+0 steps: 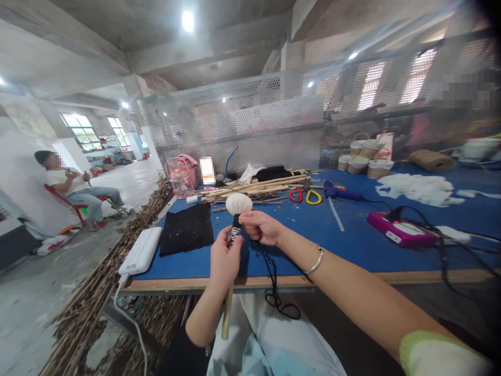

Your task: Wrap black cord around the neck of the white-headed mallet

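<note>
A wooden stick (pixel 227 313) with a round white padded head (pixel 239 203) stands tilted in front of me, the head uppermost. Below the head its neck is wound with black cord (pixel 236 223) and crossing white thread (pixel 235 233). Fingers of my left hand (pixel 226 258) are wrapped around the stick just under the winding. My right hand (pixel 261 227) is closed beside the neck, thumb and forefinger pinching the black cord there. A loose length of black cord (pixel 273 277) hangs past the table edge to my lap.
On the blue table (pixel 305 250) lie a black cloth (pixel 187 228), a white power bank (pixel 141 250), thin sticks (pixel 254 187), scissors (pixel 305 196), a blue glue gun (pixel 342 193), a purple power strip (pixel 403 230) and white fluff (pixel 420 188). A person (pixel 74 183) sits at the left.
</note>
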The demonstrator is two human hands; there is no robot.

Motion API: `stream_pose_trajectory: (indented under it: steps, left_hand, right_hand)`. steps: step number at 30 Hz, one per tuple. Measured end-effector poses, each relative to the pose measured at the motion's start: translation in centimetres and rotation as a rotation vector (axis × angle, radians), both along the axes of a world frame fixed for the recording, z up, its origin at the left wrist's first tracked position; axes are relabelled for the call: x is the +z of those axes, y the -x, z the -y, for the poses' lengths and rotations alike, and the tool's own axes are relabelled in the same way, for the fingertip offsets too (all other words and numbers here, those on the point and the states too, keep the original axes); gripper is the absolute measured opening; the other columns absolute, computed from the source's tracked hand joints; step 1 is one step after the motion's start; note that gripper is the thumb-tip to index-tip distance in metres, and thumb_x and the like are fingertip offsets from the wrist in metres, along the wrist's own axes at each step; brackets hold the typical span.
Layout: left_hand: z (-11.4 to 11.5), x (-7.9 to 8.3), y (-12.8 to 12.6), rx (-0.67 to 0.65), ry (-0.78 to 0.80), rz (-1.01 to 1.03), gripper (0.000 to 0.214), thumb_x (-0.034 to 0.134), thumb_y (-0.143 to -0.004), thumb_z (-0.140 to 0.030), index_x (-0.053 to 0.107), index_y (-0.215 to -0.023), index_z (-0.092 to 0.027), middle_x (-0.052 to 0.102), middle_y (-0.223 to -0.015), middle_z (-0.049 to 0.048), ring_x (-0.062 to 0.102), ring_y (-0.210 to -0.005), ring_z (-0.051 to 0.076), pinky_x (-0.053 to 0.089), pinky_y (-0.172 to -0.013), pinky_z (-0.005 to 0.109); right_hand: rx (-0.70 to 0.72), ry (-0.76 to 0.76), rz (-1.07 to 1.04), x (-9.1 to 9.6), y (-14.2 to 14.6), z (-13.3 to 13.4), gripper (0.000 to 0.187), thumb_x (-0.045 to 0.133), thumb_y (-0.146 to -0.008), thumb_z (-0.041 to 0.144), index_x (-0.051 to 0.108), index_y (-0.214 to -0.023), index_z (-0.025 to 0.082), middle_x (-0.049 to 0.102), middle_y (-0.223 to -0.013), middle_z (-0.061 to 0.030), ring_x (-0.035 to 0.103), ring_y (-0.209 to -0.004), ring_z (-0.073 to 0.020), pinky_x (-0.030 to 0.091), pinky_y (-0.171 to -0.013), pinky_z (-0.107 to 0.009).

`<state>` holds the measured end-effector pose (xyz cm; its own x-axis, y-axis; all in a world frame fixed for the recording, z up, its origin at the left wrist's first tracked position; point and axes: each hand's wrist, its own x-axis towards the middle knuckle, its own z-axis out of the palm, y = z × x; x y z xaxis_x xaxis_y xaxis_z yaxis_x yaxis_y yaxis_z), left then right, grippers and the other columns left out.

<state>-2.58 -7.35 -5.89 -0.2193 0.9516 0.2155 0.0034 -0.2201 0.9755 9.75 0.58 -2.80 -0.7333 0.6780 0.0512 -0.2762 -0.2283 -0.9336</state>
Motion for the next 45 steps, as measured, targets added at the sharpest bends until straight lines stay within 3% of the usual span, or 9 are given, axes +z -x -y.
stream_pose_trajectory:
  steps: [14,23,29,36,40,45]
  left_hand:
    - [-0.2,0.6,1.1,-0.061,0.041,0.285,0.041,0.064,-0.067,-0.043,0.050,-0.093,-0.014,0.061,-0.069,-0.0001,0.037,-0.031,0.001,0.025,-0.029,0.016]
    - [0.1,0.5,0.8,-0.040,0.037,0.186,0.046,0.065,-0.065,-0.044,0.051,-0.098,-0.015,0.062,-0.068,-0.0003,0.038,-0.032,0.002,0.027,-0.030,0.016]
    - [0.3,0.6,1.1,-0.087,0.033,0.310,0.042,0.066,-0.065,-0.041,0.051,-0.094,-0.014,0.062,-0.067,-0.0001,0.037,-0.030,0.002,0.025,-0.028,0.017]
    - [0.3,0.5,1.5,-0.125,0.038,0.398,0.037,0.065,-0.067,-0.038,0.052,-0.092,-0.014,0.061,-0.067,-0.0002,0.037,-0.031,0.002,0.025,-0.029,0.016]
    - [0.3,0.4,1.7,-0.138,0.018,0.431,0.035,0.066,-0.067,-0.036,0.053,-0.091,-0.014,0.062,-0.067,0.0001,0.038,-0.032,0.002,0.026,-0.028,0.016]
    - [0.2,0.1,1.9,-0.190,-0.020,0.494,0.034,0.067,-0.068,-0.035,0.052,-0.090,-0.014,0.063,-0.068,0.0010,0.039,-0.031,0.002,0.026,-0.028,0.015]
  right_hand:
    - [-0.097,-0.107,0.157,-0.8,0.7,0.0,0.024,0.070,-0.061,0.031,0.055,-0.069,0.014,0.032,-0.035,0.0110,0.015,-0.032,-0.0023,0.007,-0.032,-0.018]
    - [-0.054,-0.023,0.091,0.2,0.2,0.5,0.026,0.070,-0.061,0.033,0.053,-0.069,0.015,0.025,-0.037,0.0125,0.013,-0.034,-0.0025,0.005,-0.034,-0.018]
    - [-0.254,-0.232,0.230,0.1,0.7,0.7,0.027,0.071,-0.058,0.034,0.058,-0.069,0.013,0.035,-0.036,0.0104,0.019,-0.033,-0.0020,0.009,-0.036,-0.021]
    - [-0.320,-0.357,0.280,0.0,1.3,1.0,0.028,0.068,-0.061,0.037,0.060,-0.069,0.011,0.042,-0.040,0.0076,0.025,-0.036,-0.0025,0.015,-0.039,-0.021]
    - [-0.313,-0.325,0.253,-0.4,1.7,0.8,0.027,0.068,-0.061,0.037,0.058,-0.068,0.013,0.040,-0.039,0.0083,0.024,-0.034,-0.0025,0.012,-0.036,-0.020]
    - [-0.233,-0.166,0.176,-0.9,2.2,0.6,0.029,0.070,-0.061,0.037,0.051,-0.067,0.016,0.032,-0.035,0.0114,0.017,-0.031,-0.0025,0.007,-0.032,-0.020]
